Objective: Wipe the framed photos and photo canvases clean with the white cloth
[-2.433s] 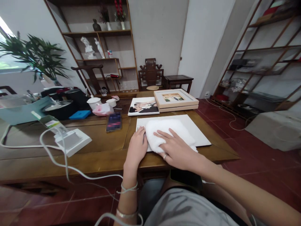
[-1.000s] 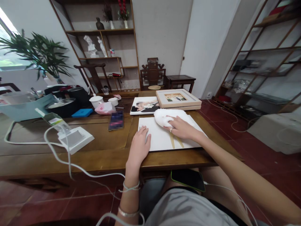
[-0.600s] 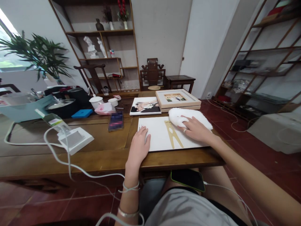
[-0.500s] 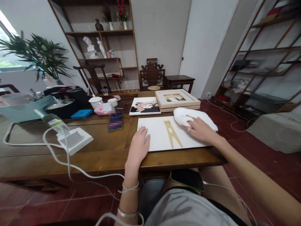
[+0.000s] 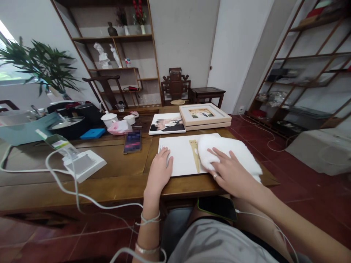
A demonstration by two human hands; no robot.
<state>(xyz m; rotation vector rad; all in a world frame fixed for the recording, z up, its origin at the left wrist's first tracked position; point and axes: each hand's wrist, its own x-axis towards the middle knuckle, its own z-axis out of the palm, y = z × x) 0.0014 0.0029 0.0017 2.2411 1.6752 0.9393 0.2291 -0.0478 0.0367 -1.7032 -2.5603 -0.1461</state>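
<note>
A white board [image 5: 181, 155] lies flat on the wooden table [image 5: 115, 182] in front of me, with a tan stand piece [image 5: 195, 155] on it. My left hand [image 5: 159, 173] rests flat on the board's near left corner, fingers stretched out. My right hand [image 5: 231, 173] presses a white cloth [image 5: 233, 153] onto the board's near right part, fingers spread over it. The cloth covers the board's right side and part of the stand piece.
Beyond the board lie a printed photo [image 5: 167, 123] and stacked picture frames [image 5: 204, 115]. A phone [image 5: 132, 141], a white charger box [image 5: 82, 164] with cables, cups and black pots stand to the left. Another phone [image 5: 218, 208] sits on my lap.
My right hand has swept the cloth from the board's far right corner back toward me along the right side. The left hand has stayed on the near left corner.
</note>
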